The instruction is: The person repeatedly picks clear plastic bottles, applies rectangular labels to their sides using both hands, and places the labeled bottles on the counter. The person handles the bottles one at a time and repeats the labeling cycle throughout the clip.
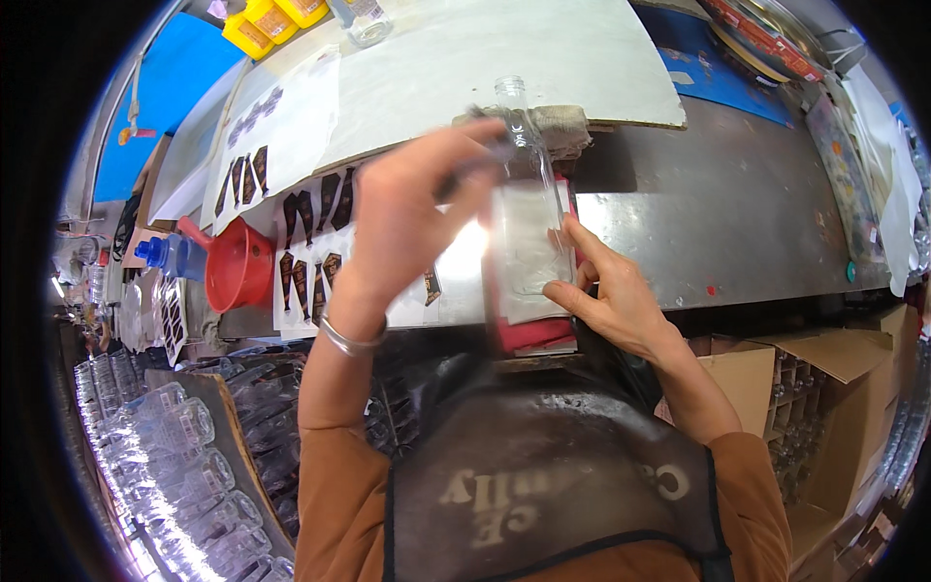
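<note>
A clear glass bottle (543, 179) lies with its neck pointing away from me and its shoulder by a rolled grey cloth (562, 128). My right hand (621, 296) holds the bottle near its base, thumb and fingers on its side. Beneath the bottle there is a white pad (531, 238) over something red (538, 335). My left hand (417, 209), with a silver bangle at the wrist, is raised beside the bottle's upper part. Motion smears its fingers, and a dark blur at their tips is too unclear to name.
White sheets with dark tie-shaped decals (299, 218) lie to the left. Beyond them stand a red dipper (240, 267) and a blue-capped plastic bottle (167, 254). Yellow containers (262, 24) sit at the back. Many glass bottles (184, 466) are stacked lower left; a divided cardboard box (819, 407) stands right.
</note>
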A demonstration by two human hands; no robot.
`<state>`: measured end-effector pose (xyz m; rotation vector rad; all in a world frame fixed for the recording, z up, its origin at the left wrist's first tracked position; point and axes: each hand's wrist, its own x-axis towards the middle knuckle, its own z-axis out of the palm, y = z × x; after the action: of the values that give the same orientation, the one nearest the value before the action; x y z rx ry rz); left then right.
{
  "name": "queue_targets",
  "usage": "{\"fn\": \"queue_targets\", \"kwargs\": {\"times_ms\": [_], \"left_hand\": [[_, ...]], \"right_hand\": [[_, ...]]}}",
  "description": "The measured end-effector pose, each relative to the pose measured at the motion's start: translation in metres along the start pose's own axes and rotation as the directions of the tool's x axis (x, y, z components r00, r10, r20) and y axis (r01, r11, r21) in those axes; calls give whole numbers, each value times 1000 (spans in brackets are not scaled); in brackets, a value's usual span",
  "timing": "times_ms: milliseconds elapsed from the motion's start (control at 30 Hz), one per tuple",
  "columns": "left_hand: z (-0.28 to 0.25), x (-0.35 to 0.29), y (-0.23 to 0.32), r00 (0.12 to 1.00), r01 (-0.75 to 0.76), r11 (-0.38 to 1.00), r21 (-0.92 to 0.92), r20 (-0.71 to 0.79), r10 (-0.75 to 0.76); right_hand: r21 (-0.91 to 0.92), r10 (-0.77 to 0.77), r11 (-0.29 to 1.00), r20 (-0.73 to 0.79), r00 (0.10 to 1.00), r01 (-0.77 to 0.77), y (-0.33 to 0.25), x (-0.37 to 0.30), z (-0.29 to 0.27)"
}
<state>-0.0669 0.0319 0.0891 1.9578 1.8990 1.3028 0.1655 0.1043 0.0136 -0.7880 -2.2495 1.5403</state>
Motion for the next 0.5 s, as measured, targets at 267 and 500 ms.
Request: {"fn": "queue_targets", "kwargs": {"times_ms": [267, 500], "left_hand": [[35, -34, 29, 967, -234, 899, 370, 187, 174], [32, -45, 10, 998, 51, 999, -15, 39, -50]], "right_hand": [[0, -90, 996, -20, 996, 90, 12, 1, 1], [256, 78, 963, 46, 996, -87, 12, 30, -28]]}}
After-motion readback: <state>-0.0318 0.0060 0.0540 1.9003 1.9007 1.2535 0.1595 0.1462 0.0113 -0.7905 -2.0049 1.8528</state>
